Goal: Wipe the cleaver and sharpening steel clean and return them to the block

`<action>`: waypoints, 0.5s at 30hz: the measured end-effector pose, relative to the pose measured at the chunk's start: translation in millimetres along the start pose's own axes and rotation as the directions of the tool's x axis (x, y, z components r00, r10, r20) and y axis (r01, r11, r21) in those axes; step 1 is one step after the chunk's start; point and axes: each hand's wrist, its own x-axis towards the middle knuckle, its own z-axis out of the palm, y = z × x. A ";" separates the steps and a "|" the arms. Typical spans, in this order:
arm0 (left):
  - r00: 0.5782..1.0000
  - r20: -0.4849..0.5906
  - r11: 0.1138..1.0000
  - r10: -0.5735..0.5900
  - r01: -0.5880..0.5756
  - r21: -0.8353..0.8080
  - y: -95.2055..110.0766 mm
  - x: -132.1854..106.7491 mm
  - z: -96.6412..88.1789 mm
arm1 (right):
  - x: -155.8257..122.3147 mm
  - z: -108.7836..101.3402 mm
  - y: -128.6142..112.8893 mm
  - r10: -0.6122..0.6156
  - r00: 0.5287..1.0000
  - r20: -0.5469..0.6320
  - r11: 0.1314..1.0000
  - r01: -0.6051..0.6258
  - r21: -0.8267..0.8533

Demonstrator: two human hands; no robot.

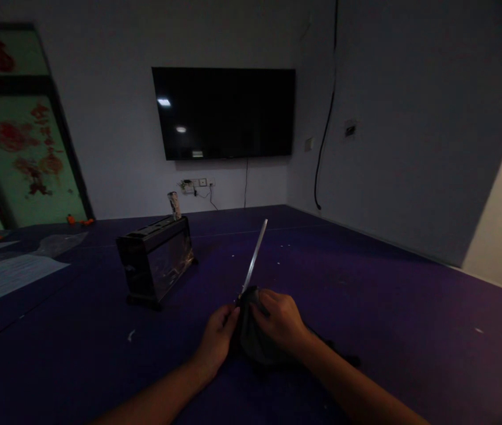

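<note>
A long knife points up and away from me, its bright blade rising from between my hands. My left hand is closed around the base of the knife, by its dark handle. My right hand is closed on a dark cloth that is bunched against the lower end of the blade. Both hands hover low over a dark purple table. A black knife block with a clear side panel stands to the left, beyond my left hand, with one pale handle sticking up from it.
Sheets of paper and clear plastic lie at the table's left edge. A dark wall-mounted screen hangs on the far wall above a socket with cables. A black cable runs down the wall corner. The room is dim.
</note>
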 end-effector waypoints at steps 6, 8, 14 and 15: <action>0.998 0.059 0.999 0.028 -0.026 -0.034 -2.8 -0.5 -0.9 | 2.5 -2.6 -2.2 0.031 0.999 -0.021 0.999 -0.030 0.023; 0.999 0.035 0.999 0.035 -0.034 -0.025 -2.2 -1.1 -1.6 | 3.5 -2.4 -3.4 0.064 0.998 -0.018 0.997 -0.063 0.052; 0.996 -0.024 0.995 0.091 -0.091 0.030 2.2 -4.9 -1.7 | 3.4 -1.8 -5.5 0.052 0.997 -0.055 0.994 -0.046 0.100; 0.995 -0.029 0.994 0.100 -0.099 0.037 2.5 -5.5 -1.5 | 3.2 -1.9 -5.5 0.034 0.997 -0.070 0.995 -0.027 0.093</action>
